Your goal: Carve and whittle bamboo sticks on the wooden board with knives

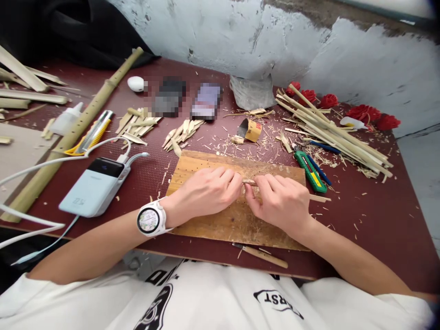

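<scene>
My left hand and my right hand meet over a perforated wooden board. Both pinch a thin bamboo sliver between their fingertips. The sliver's far end sticks out past my right hand toward the right. A white watch sits on my left wrist. A small carving knife with a wooden handle lies on the board's near edge, below my right hand.
A dark red table holds a green utility knife, a yellow utility knife, a power bank with white cables, a long bamboo pole, bamboo strips, red paper flowers, cut bamboo pieces and shavings.
</scene>
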`<state>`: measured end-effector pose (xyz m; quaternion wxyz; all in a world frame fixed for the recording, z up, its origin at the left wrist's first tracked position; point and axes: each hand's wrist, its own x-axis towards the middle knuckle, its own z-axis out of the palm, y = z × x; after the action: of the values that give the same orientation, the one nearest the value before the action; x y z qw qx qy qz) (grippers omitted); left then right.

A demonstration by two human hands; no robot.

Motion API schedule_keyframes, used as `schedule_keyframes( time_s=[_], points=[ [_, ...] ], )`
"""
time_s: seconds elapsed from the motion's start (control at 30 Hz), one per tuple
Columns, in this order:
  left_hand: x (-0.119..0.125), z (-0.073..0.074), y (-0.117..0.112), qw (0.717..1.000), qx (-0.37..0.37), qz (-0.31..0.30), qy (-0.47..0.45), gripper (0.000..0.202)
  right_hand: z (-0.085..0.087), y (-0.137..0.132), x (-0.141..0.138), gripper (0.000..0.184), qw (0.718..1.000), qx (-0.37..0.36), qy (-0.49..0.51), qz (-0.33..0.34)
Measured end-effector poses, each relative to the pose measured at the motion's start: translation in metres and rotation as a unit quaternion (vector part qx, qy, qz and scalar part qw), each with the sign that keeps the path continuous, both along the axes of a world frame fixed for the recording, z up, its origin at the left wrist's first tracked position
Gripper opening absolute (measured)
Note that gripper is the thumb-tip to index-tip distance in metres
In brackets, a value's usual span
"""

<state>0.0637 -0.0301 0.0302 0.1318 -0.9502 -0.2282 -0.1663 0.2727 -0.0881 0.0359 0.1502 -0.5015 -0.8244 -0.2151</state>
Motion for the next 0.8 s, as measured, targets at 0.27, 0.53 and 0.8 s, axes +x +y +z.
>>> schedule_keyframes(
  time_s=[0.27, 0.53, 0.8],
  points=[
    [-0.001, 0.000, 0.002, 0.999, -0.030, -0.016, 0.040, 0.017, -0.003, 0.002, 0.003, 0.022, 0.999, -0.028, 0.004, 0.031],
    [-0.007, 0.001, 0.008, 0.998, -0.047, -0.025, 0.042, 0.024, -0.005, 0.008, 0.012, 0.022, 0.993, -0.088, 0.011, 0.073],
    [-0.015, 0.000, 0.010, 0.998, -0.042, -0.029, 0.036, 0.022, -0.003, 0.004, 0.015, 0.026, 0.974, -0.195, 0.068, 0.088]
  ],
)
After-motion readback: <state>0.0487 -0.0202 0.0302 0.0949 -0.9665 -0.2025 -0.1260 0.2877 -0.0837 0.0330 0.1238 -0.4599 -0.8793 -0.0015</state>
